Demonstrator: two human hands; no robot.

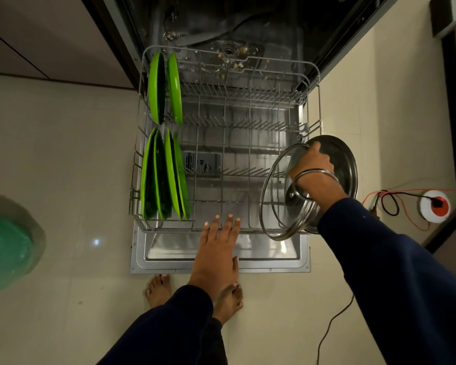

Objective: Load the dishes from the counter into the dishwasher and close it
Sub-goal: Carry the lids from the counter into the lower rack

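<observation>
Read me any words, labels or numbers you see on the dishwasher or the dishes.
None can be read.
Detergent dispenser on the dishwasher door: small marks, too blurred to read.
Green plates, glass lid, steel lid: no print visible.

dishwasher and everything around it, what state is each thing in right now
dishwasher door: open, lying flat
lower rack: pulled out, mostly empty
green plates: standing on edge along the rack's left side
glass lid: tilted, held at the rack's right edge
steel lid: held behind the glass lid
right hand: gripping both lids
left hand: open, fingers straight, over the rack's front edge
</observation>
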